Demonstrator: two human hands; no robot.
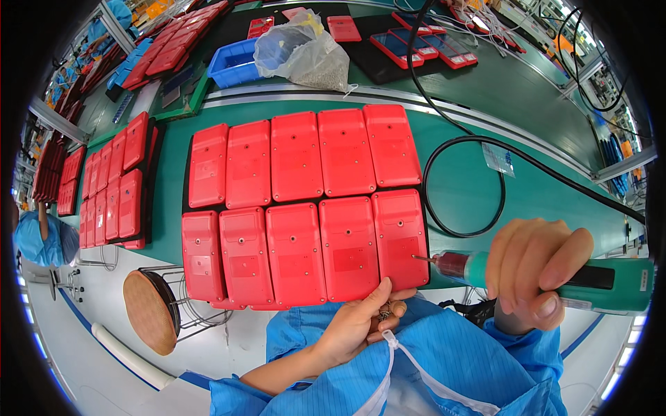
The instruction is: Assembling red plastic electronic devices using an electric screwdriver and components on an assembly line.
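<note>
My right hand [531, 270] is wrapped round a green electric screwdriver [610, 286], held roughly level with its bit pointing left. The thin bit tip lies over the right side of a red device housing [399, 232], the nearest one on the right; whether it touches a screw I cannot tell. My left hand [357, 322] is at the near edge of the housings, fingers curled round several small metal screws [383, 315], thumb by that housing's lower corner. Two rows of red housings [297, 156] lie back side up on a black mat, with small screw holes showing.
More red housings [130, 201] are stacked on the left. Beyond the metal rail stand a blue bin [232, 64], a clear bag of small parts [316, 62] and devices with dark screens [395, 48]. A black cable [501, 191] loops at right. A round stool [149, 312] stands lower left.
</note>
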